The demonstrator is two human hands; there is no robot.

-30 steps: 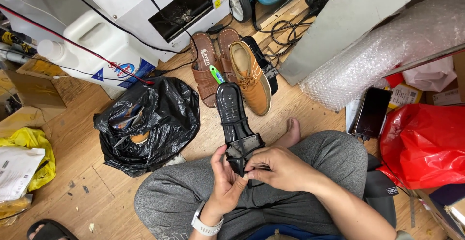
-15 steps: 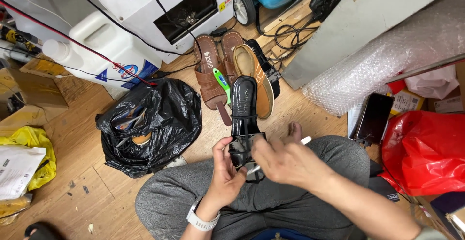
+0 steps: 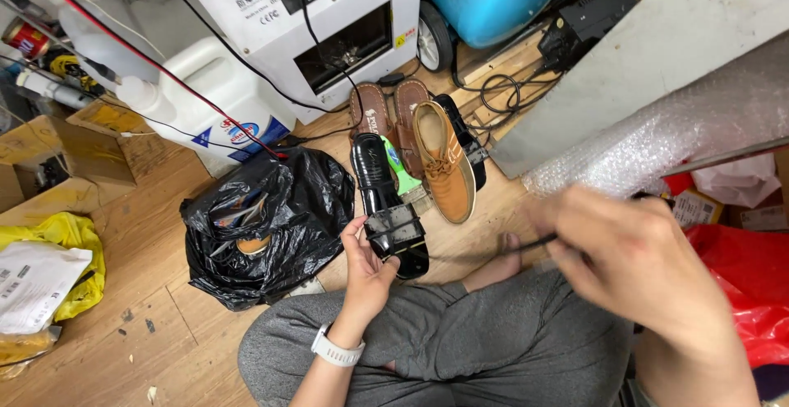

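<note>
My left hand [image 3: 367, 269] grips the black shoe [image 3: 386, 203] at its heel, sole up, above my lap. My right hand [image 3: 637, 263], blurred at 3 o'clock, pinches a thin dark tool [image 3: 526, 247]. A tan shoe [image 3: 444, 160] lies at 12 o'clock.

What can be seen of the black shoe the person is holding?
The black shoe is a glossy dress shoe that looks like polished leather, long and narrow. It is held above the wooden floor, one end pointing toward the white machine, the near end gripped by the left hand, whose fingers wrap its side. A grey-black band crosses it near the hand. The right hand, blurred, is apart from it, pulling a thin dark strand away. A black bag lies beside it.
</note>
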